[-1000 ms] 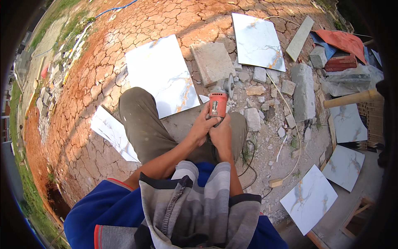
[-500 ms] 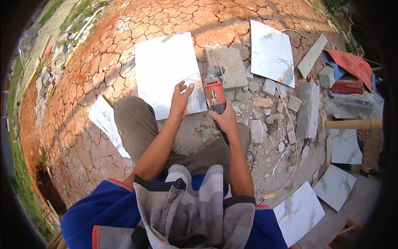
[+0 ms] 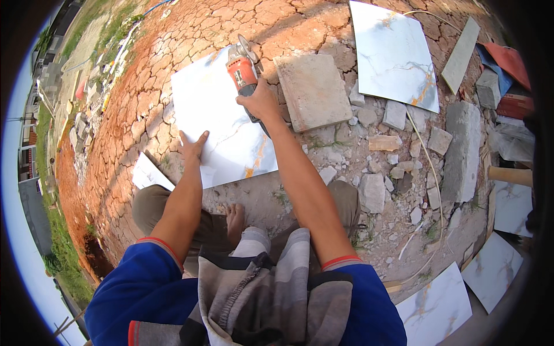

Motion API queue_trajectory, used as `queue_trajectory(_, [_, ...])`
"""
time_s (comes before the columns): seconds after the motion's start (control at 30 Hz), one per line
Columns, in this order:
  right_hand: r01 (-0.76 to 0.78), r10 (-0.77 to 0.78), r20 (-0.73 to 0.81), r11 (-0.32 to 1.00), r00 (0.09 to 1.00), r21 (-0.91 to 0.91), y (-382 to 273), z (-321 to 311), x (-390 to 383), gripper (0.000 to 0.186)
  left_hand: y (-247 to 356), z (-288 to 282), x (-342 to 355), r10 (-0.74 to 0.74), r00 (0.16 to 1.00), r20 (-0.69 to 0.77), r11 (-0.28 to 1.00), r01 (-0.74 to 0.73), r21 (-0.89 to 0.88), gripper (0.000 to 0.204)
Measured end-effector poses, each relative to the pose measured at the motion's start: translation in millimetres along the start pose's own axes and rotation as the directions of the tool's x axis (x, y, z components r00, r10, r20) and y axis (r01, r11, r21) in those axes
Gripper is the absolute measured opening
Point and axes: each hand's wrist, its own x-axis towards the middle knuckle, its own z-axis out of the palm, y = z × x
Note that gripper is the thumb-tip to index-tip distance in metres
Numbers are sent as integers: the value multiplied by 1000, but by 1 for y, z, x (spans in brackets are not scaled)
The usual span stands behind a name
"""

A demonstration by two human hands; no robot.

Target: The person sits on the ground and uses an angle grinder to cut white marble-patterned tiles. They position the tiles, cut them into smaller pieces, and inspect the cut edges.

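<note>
My right hand is wrapped round the dark handle of a red and black angle grinder. Its disc is at the far end, over the top right corner of a white marble-look tile. Whether the disc touches the tile I cannot tell. At the tile's left edge, my left hand has its thumb and fingers apart and holds nothing. The tile lies on the ground in front of my bent knees, one bare foot below it.
A square concrete slab lies right of the tile, with another marble-look tile beyond it. Broken stones and a pale cable cover the right side. More tiles lie lower right. A white tile piece sits by my left knee.
My right hand has carried the grinder left and away from me, from beside the tile to over its far corner. My left hand has moved left to the tile's left edge.
</note>
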Motion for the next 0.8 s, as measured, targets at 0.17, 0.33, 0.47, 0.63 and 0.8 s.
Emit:
queue_trajectory(0.17, [-12, 10, 17, 989, 1000, 146, 2, 16, 36, 76, -9, -2, 17, 53, 998, 41, 987, -59, 147, 130])
queue_trajectory(0.33, [22, -14, -44, 980, 999, 197, 2, 35, 72, 77, -13, 0, 19, 48, 998, 40, 996, -51, 79, 130])
queue_trajectory(0.47, [1, 15, -50, 955, 999, 296, 11, 44, 92, 73, -18, -1, 23, 83, 994, 77, 996, -84, 10, 131])
queue_trajectory(0.63, [-33, 32, 8, 944, 999, 328, 18, 44, 104, 68, -22, 0, 21, 126, 991, 52, 992, -126, 14, 131])
queue_trajectory(0.8, [-112, 65, 116, 882, 991, 458, 25, 38, 98, 65, -16, -3, 16, 114, 992, 56, 993, -115, 16, 130])
